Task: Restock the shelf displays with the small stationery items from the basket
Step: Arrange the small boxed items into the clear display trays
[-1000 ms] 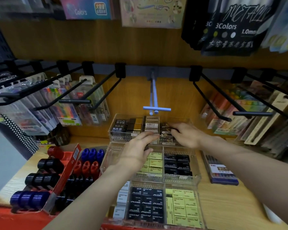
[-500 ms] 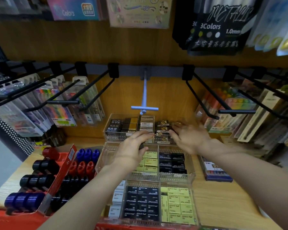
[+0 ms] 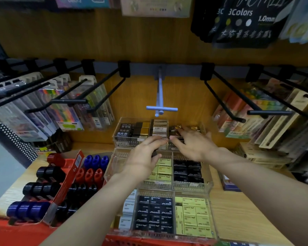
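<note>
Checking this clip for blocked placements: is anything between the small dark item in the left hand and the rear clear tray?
Nothing visible blocks it. The left hand holds the dark item at the rear tray front edge; the right hand works beside it, over the right compartments.

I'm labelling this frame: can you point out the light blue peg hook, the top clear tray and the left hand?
light blue peg hook [image 3: 161, 109], head view, on its crossbar.
top clear tray [image 3: 132, 143], head view, on its front wall.
left hand [image 3: 144, 158], head view, on its back.
</note>
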